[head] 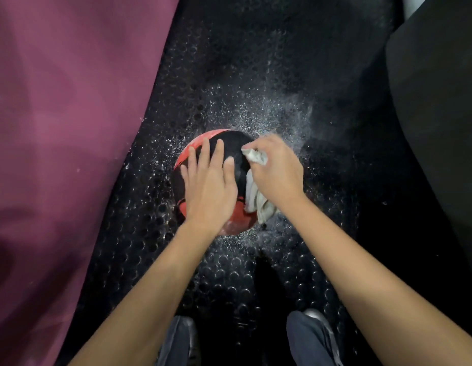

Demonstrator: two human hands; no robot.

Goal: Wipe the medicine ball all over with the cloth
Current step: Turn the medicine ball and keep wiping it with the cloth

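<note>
At the six o'clock edge, two dark trouser knees [306,336] show, with both bare forearms reaching up from there toward the middle. The floor mat [229,273] under them is black rubber covered in raised round studs, and it is speckled with white droplets or dust around the ball. The medicine ball [234,154], black with red panels, sits on the mat just below the centre of view. The left hand [209,180] lies flat on the ball's top and ten o'clock side, fingers straight and slightly spread, pressing it. The right hand [275,170] is at the ball's three o'clock side, fingers curled around a bunched pale grey cloth [257,199]; one end pokes out by the knuckles, the other hangs toward five o'clock against the ball. From nine to eleven o'clock stretches a maroon padded surface [66,114]. At two o'clock stands a black padded object [438,107].
</note>
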